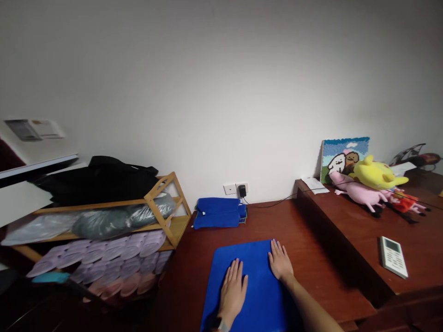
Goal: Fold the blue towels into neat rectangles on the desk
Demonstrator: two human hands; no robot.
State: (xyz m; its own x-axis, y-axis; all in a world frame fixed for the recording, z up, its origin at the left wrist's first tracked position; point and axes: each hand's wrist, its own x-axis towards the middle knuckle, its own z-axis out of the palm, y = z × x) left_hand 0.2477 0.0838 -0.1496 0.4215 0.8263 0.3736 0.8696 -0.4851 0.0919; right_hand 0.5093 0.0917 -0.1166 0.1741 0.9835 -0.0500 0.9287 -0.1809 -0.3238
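A blue cloth (pixel 254 288) lies spread on the dark red wooden desk (pixel 270 221), its near end running out of the bottom of the view. My left hand (pixel 232 289) rests flat on it, left of the middle, fingers stretched and thumb apart; a watch is on that wrist. Over the cloth's right edge, near its far corner, my right hand (pixel 279 260) lies flat with fingers extended. Neither hand grips anything. Behind the spread cloth, close to the wall, sits a stack of folded blue cloths (pixel 218 213).
Left stands a wooden rack (pixel 169 207) with several slippers (pixel 116 251), plastic-wrapped bundles and a black bag (pixel 104 182). A charger (pixel 242 190) is plugged into the wall, its cable trailing right. The higher right surface bears plush toys (pixel 374 173), a picture (pixel 346 154) and a remote control (pixel 393 257).
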